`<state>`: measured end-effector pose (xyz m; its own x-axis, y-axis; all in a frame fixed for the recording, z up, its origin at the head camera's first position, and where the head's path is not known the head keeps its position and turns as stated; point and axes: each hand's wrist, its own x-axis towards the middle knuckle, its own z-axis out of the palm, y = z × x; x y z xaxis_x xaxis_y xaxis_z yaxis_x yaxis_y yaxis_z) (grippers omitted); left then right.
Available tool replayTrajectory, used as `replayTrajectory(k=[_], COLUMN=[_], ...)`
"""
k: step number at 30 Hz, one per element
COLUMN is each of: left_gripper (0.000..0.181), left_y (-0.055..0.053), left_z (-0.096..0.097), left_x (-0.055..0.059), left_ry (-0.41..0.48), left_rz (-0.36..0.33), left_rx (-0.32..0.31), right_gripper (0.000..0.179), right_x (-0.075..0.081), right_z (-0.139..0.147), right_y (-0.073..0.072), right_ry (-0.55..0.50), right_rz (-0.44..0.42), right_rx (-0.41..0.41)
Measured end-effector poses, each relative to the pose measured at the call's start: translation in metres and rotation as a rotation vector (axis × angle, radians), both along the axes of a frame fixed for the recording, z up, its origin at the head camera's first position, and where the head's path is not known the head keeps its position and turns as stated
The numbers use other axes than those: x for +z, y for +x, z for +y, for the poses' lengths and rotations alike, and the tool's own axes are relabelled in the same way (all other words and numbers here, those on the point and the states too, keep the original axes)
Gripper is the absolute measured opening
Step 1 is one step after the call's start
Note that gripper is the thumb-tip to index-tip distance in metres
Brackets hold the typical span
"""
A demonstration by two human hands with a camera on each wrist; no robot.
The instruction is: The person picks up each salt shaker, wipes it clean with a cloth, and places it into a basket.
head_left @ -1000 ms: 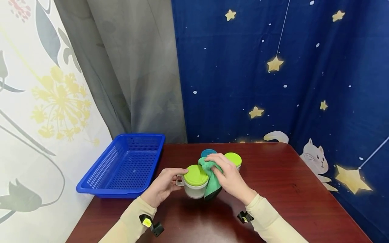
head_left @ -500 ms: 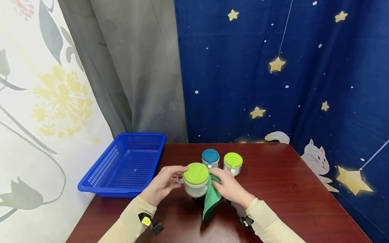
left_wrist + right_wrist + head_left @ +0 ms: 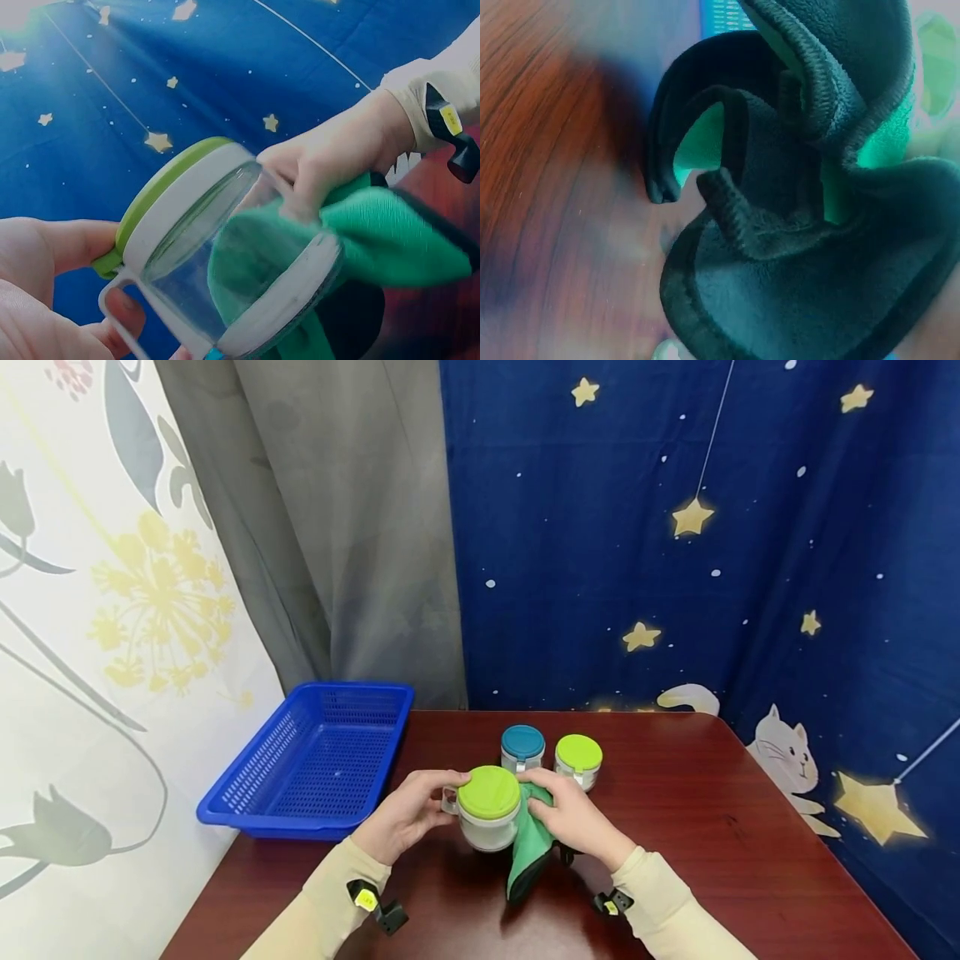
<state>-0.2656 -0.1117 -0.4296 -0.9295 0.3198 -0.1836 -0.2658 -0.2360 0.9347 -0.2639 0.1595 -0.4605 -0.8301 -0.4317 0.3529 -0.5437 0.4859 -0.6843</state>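
In the head view my left hand (image 3: 408,814) grips a clear handled jar (image 3: 487,833) with a lime-green lid. The thumb side lies at the lid's edge and fingers are at the handle (image 3: 120,304). The jar tilts in the left wrist view, its body see-through under the lid (image 3: 169,187). My right hand (image 3: 573,814) holds a green cloth (image 3: 531,835) with dark edging against the jar's right side. Part of the cloth hangs below the hand. Its dark folds (image 3: 810,292) fill much of the right wrist view, where the right fingers are mostly hidden.
A blue perforated basket (image 3: 213,814) stands at the left on the dark red table (image 3: 712,843). Behind the hands are a blue-lidded jar (image 3: 522,743) and another green-lidded jar (image 3: 578,753). Curtains (image 3: 570,543) hang behind the table.
My right hand has slid the cloth down along the jar's side, and the cloth hangs lower. The blue-lidded and rear green-lidded jars are less covered. My left hand keeps its hold.
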Motion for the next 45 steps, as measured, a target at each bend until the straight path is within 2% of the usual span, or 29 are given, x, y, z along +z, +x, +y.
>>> replayTrajectory(k=[3,6,12,17,25,32,37,42,45], left_gripper=[0.012,0.018,0.017,0.012,0.013,0.019,0.019,0.014,0.015], left_y=[0.001,0.003,0.005,0.006,0.005,0.007,0.006,0.001,-0.001], left_z=[0.000,0.001,0.005,0.007,0.011,0.010,0.007,0.004,0.005], left_x=[-0.001,0.001,0.002,-0.001,0.000,0.002,0.004,0.009,0.011], left_ry=[-0.011,-0.013,-0.062,-0.090,-0.092,-0.082,-0.077,-0.019,-0.003], left_rz=[0.003,0.013,0.035,0.042,0.036,0.030,0.025,0.038,0.052], left_rx=[-0.057,-0.100,-0.148,-0.167,-0.162,-0.146,-0.120,-0.005,0.079], right_gripper=[0.040,0.038,0.032,0.030,0.033,0.030,0.037,0.049,0.048], right_x=[0.005,0.013,0.034,0.044,0.043,0.039,0.024,0.002,-0.002], right_z=[0.003,0.006,0.009,0.009,0.006,0.004,0.005,0.001,-0.002], right_y=[0.001,0.002,0.000,-0.003,-0.006,-0.005,-0.007,-0.007,-0.004], right_ry=[-0.075,-0.137,-0.223,-0.203,-0.154,-0.153,-0.158,-0.144,-0.213], right_rz=[-0.078,-0.112,-0.061,-0.024,-0.074,-0.218,-0.276,-0.388,-0.451], right_rx=[0.040,0.099,0.222,0.256,0.294,0.318,0.320,0.252,0.164])
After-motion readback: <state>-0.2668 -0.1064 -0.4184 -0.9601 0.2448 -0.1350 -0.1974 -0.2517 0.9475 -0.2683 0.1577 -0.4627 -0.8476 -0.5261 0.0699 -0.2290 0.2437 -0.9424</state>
